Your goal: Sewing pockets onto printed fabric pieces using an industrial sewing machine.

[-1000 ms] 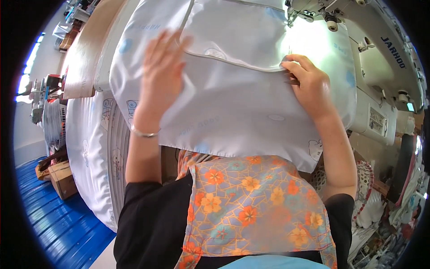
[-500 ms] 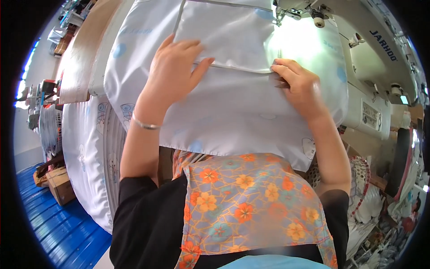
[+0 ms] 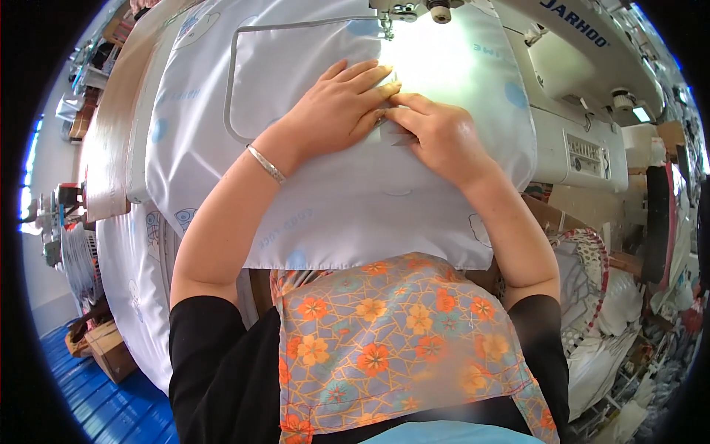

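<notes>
**A:** What do I have under my hands right now?

**B:** Both hands lie flat on a pale blue-grey fabric panel (image 3: 355,200) spread over the tabletop (image 3: 103,148) of a white sewing machine (image 3: 584,111). My left hand (image 3: 336,111) rests palm down, its fingers (image 3: 370,81) stretched out and close together, pressing the cloth. A thin silver bangle (image 3: 266,163) circles that wrist.

**A:** And the right one?

**B:** My right hand (image 3: 436,133) sits just beside the left, the fingertips of the two touching. Its fingers are drawn together and pressed down on a fold or seam in the fabric. I cannot tell whether they pinch the cloth or only hold it flat.

**A:** Where is the fabric on the tabletop?

**B:** It covers most of it, and its near edge hangs over the tabletop's front edge towards my lap. A stitched pocket outline (image 3: 244,81) with rounded corners shows on the panel, towards the far left. The needle area (image 3: 388,26) is at the far edge, just beyond my fingertips, brightly lit.

**A:** Anything else close by?

**B:** An orange flowered apron (image 3: 392,348) covers my lap, and more pale cloth (image 3: 133,281) hangs off the tabletop's left side.
</notes>
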{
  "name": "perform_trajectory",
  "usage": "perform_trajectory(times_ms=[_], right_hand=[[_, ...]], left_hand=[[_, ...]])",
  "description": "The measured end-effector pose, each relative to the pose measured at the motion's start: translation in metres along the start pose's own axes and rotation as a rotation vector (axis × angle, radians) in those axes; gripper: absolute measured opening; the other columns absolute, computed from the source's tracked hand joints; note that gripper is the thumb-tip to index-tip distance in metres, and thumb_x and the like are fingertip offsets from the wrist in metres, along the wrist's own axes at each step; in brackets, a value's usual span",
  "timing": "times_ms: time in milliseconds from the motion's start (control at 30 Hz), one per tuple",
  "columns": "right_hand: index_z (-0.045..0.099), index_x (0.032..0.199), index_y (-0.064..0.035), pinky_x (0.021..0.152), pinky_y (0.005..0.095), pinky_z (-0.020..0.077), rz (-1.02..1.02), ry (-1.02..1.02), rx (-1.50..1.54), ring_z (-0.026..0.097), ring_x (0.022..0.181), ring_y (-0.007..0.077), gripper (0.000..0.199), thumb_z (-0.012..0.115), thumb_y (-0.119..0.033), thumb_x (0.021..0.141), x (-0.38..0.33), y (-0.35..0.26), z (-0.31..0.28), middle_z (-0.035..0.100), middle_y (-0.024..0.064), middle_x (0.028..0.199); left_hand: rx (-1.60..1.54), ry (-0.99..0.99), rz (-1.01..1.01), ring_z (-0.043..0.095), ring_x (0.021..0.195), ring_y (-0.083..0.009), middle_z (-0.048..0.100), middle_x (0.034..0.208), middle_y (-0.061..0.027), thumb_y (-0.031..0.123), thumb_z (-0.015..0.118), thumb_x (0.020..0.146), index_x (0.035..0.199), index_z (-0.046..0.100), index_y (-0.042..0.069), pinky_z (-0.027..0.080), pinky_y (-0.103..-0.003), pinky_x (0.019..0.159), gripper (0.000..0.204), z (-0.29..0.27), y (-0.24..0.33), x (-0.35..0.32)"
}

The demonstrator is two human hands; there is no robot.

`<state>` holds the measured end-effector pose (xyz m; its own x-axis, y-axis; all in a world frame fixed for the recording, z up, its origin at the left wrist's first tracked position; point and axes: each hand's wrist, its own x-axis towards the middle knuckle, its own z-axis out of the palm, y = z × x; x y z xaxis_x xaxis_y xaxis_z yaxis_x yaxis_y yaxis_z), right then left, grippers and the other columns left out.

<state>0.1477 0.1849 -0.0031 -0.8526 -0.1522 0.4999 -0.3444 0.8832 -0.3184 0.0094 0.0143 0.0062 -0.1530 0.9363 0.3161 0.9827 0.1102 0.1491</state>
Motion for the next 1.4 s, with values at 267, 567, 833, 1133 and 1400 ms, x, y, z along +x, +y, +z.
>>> perform_trajectory(times_ms=[267, 567, 833, 1133, 1400], right_hand=[[0.065, 0.102, -0.0042, 0.058, 0.0214, 0.0435, 0.705, 0.630, -0.108, 0.052, 0.068, 0.0069, 0.015, 0.066, -0.004, 0.087, -0.135, 0.021, -0.051, 0.062, 0.0012, 0.090], [0.064, 0.104, 0.0029, 0.071, 0.0233, 0.0466, 1.293, 0.148, 0.561, 0.058, 0.077, 0.0078, 0.027, 0.073, -0.006, 0.080, -0.227, 0.003, -0.038, 0.067, 0.0016, 0.089], [0.062, 0.106, 0.0023, 0.071, 0.0238, 0.0467, 1.318, 0.087, 0.514, 0.058, 0.076, 0.0083, 0.029, 0.072, -0.006, 0.079, -0.216, 0.007, -0.053, 0.066, 0.0014, 0.089], [0.061, 0.102, -0.0014, 0.057, 0.0230, 0.0407, 1.438, 0.214, 0.705, 0.051, 0.061, 0.0067, 0.023, 0.070, -0.008, 0.082, -0.251, -0.001, -0.048, 0.061, -0.0008, 0.079], [0.054, 0.097, -0.0077, 0.043, 0.0265, 0.0260, 1.306, 0.784, 1.550, 0.030, 0.043, 0.0075, 0.007, 0.055, -0.014, 0.094, -0.246, -0.051, 0.026, 0.043, -0.0027, 0.064]], left_hand=[[0.025, 0.061, 0.047, 0.044, 0.129, -0.0259, 0.054, 0.132, -0.0118, 0.026, 0.055, 0.093, 0.123, 0.057, 0.004, 0.032, -0.045, 0.109, 0.037, -0.002, 0.006, -0.001], [0.048, 0.082, 0.095, 0.056, 0.114, -0.0256, 0.060, 0.120, -0.0087, 0.018, 0.057, 0.091, 0.113, 0.061, 0.004, 0.043, -0.041, 0.100, 0.027, -0.001, 0.011, 0.002], [0.060, 0.129, 0.061, 0.057, 0.114, -0.0263, 0.062, 0.121, -0.0077, 0.017, 0.052, 0.094, 0.112, 0.063, 0.005, 0.045, -0.040, 0.098, 0.024, 0.002, -0.006, 0.008], [0.054, 0.145, 0.030, 0.058, 0.110, -0.0269, 0.062, 0.120, -0.0079, 0.014, 0.054, 0.090, 0.111, 0.065, 0.006, 0.046, -0.040, 0.095, 0.025, 0.010, -0.036, 0.022], [0.014, 0.094, -0.065, 0.056, 0.113, -0.0269, 0.060, 0.121, -0.0079, 0.009, 0.054, 0.090, 0.114, 0.064, 0.004, 0.048, -0.039, 0.091, 0.026, 0.011, -0.043, 0.033]])
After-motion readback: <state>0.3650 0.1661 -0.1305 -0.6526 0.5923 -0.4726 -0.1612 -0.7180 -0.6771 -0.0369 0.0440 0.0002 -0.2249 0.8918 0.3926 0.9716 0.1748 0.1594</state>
